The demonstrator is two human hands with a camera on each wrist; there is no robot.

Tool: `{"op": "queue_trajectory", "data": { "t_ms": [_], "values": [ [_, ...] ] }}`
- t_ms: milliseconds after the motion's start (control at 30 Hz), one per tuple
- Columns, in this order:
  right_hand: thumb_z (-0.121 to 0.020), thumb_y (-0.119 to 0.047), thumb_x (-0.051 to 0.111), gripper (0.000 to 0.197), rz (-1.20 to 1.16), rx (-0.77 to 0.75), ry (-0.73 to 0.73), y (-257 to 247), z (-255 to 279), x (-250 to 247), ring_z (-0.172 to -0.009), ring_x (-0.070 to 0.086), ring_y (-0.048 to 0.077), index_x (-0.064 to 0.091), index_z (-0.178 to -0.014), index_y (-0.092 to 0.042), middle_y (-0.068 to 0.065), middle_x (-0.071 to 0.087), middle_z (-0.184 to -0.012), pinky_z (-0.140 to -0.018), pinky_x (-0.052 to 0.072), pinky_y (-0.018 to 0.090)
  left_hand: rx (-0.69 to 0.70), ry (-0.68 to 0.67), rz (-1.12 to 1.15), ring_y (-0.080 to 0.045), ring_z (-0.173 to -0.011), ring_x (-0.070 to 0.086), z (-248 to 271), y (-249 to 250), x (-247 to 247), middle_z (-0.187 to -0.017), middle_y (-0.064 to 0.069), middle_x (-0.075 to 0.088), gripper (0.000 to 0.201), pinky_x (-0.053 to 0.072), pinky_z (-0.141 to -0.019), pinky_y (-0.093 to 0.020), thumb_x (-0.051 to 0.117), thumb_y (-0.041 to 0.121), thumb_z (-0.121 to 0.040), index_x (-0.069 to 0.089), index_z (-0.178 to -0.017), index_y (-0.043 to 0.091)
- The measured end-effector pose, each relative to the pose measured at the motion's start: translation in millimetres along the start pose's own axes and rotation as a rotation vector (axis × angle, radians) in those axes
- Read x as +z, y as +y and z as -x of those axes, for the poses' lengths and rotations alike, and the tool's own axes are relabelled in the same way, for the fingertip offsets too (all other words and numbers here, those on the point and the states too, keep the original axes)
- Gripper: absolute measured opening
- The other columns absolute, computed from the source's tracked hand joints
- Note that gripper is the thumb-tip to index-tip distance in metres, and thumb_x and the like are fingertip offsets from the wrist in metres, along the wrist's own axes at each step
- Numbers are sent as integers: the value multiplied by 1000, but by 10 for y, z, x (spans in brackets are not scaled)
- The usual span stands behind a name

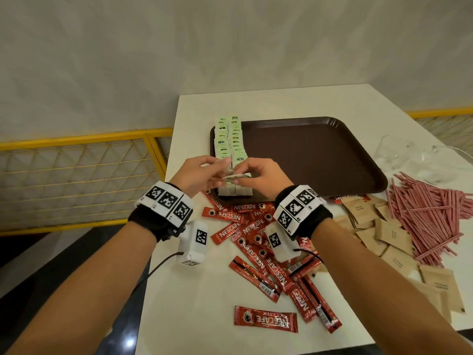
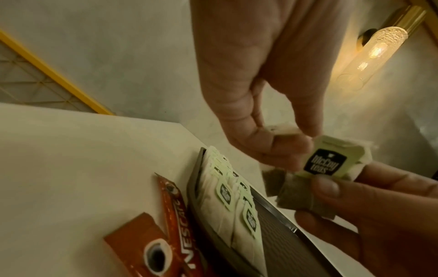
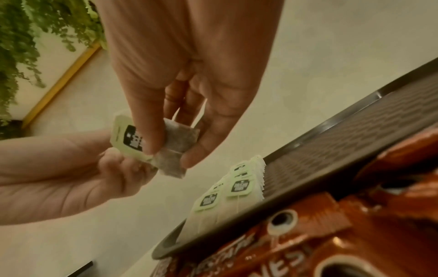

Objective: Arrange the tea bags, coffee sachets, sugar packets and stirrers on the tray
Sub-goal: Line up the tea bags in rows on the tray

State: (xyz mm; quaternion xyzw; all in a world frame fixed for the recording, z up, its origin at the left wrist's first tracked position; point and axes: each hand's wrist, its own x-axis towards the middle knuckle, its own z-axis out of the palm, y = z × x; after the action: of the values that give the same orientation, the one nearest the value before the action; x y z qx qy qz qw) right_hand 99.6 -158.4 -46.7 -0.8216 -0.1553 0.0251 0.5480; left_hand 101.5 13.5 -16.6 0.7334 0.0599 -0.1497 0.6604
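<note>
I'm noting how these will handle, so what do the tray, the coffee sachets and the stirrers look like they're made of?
Tray: probably hard plastic, dark brown, with a fine textured floor and a smooth raised rim.
Coffee sachets: glossy red printed film, likely foil-lined plastic; they catch highlights.
Stirrers: thin straight sticks striped red and white, matte; possibly paper, or paper-wrapped, too small to tell.

Green-tagged tea bags [image 1: 231, 139] lie in two rows along brown tray [image 1: 320, 155].
</note>
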Motion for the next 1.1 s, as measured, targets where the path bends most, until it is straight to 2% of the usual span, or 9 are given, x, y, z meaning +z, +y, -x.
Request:
{"op": "queue_trajectory", "data": {
  "t_ms": [167, 267, 333, 400, 500, 600, 767, 967, 1100],
  "values": [
    [-76, -8, 74, 16, -31, 54, -65, 17, 47, -60, -96, 64, 14, 68, -74, -23, -11, 67, -91, -96, 47, 34, -2, -3, -20, -15, -71, 63, -20, 11, -23, -83, -11, 64, 6, 55, -58, -16, 61, 1, -86, 63, -90, 6],
    [-79, -11, 72, 15, -83, 197, -31, -3, 58, -162, -85, 62, 15, 64, -73, -22, -3, 65, -88, -76, 51, 26, 31, -9, -176, -18, -73, 64, -43, -12, -57, -83, -8, 61, 14, 57, -63, -19, 56, -3, -87, 61, -86, 10],
    [-81, -14, 71, 13, -59, 341, -4, 8, 57, -225, -72, 57, 9, 62, -74, -20, -2, 62, -82, -62, 49, 19, 91, -27, -478, -24, -79, 67, -93, -29, -89, -83, -4, 59, 16, 58, -74, -29, 57, 1, -86, 60, -82, 16],
    [-81, -18, 72, 11, -17, 469, -17, 39, 48, -234, -70, 55, 12, 62, -74, -19, 3, 62, -83, -63, 49, 22, 139, -90, -727, -23, -81, 67, -119, -24, -98, -86, -1, 61, 8, 56, -76, -34, 61, 12, -85, 60, -83, 19],
    [-79, -20, 74, 11, 9, 545, -27, 68, 15, -197, -74, 55, 20, 65, -73, -20, 7, 64, -86, -71, 52, 30, 221, -98, -895, -8, -67, 56, -162, 23, -101, -77, 4, 60, 16, 43, -62, -20, 67, 28, -84, 57, -74, 22],
    [-80, -16, 73, 9, -25, 556, -37, 76, -26, -164, -76, 60, 22, 66, -76, -19, 10, 68, -90, -82, 54, 38, 237, -124, -908, -10, -63, 54, -233, 61, -124, -71, 3, 57, 22, 41, -62, -20, 70, 20, -81, 52, -68, 21],
    [-79, -3, 71, 16, 7, 585, -58, 121, -92, -84, -87, 67, 26, 62, -80, -16, 13, 67, -99, -79, 58, 36, 193, -304, -787, -9, -57, 54, -325, 41, -127, -87, -2, 54, 24, 44, -64, -21, 72, 9, -79, 52, -80, 22],
    [-73, -2, 75, 23, 96, 615, -49, 138, -177, -18, -92, 69, 29, 57, -75, -16, 12, 67, -96, -81, 58, 42, 175, -359, -708, -24, -88, 62, -444, -38, -130, -95, -3, 57, 35, 51, -85, -33, 71, 4, -79, 54, -96, 29],
    [-74, -3, 74, 22, 172, 612, -36, 117, -221, -18, -91, 68, 27, 57, -79, -15, 13, 67, -101, -81, 58, 41, 191, -314, -810, -9, -74, 57, -509, -90, -125, -94, 1, 55, 35, 46, -71, -19, 72, 5, -78, 57, -103, 24]
  ]
}}
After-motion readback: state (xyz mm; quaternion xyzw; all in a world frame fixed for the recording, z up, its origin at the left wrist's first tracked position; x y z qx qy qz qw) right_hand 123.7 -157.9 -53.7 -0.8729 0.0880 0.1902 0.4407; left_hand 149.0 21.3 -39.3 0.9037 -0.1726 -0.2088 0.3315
